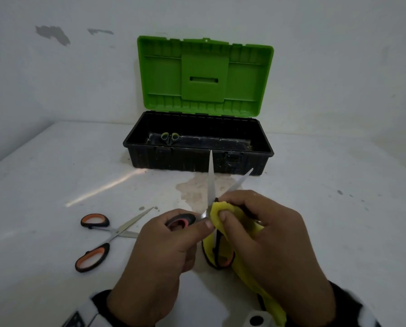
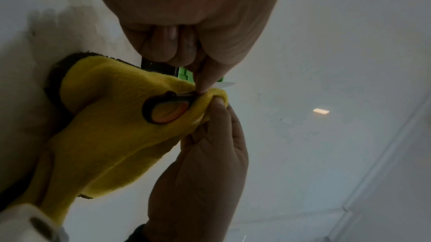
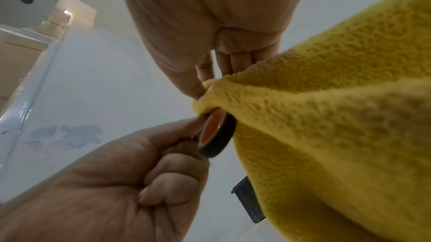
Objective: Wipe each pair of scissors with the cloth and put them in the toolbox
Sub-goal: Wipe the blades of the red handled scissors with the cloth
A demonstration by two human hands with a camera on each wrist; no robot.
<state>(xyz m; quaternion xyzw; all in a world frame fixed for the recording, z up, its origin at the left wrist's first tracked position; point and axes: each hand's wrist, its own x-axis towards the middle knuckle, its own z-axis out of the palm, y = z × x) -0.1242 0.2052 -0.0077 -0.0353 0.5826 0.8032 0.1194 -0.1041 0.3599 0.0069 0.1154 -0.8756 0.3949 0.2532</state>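
Note:
My left hand (image 1: 173,234) grips one black-and-orange handle (image 1: 180,221) of an opened pair of scissors (image 1: 211,182), blades pointing up toward the toolbox. My right hand (image 1: 251,223) pinches the yellow cloth (image 1: 221,208) around the blades near the pivot. The second handle (image 2: 166,110) lies against the hanging cloth (image 3: 326,117). Another pair of orange-handled scissors (image 1: 107,234) lies spread on the table at the left. The black toolbox (image 1: 197,159) with its green lid (image 1: 204,74) raised stands behind. Inside it, green-ringed scissor handles (image 1: 170,136) show.
The white table (image 1: 327,220) has a stain (image 1: 192,190) in front of the toolbox. A white wall stands close behind the lid. Dark sleeves and white wrist mounts (image 1: 258,319) sit at the bottom edge.

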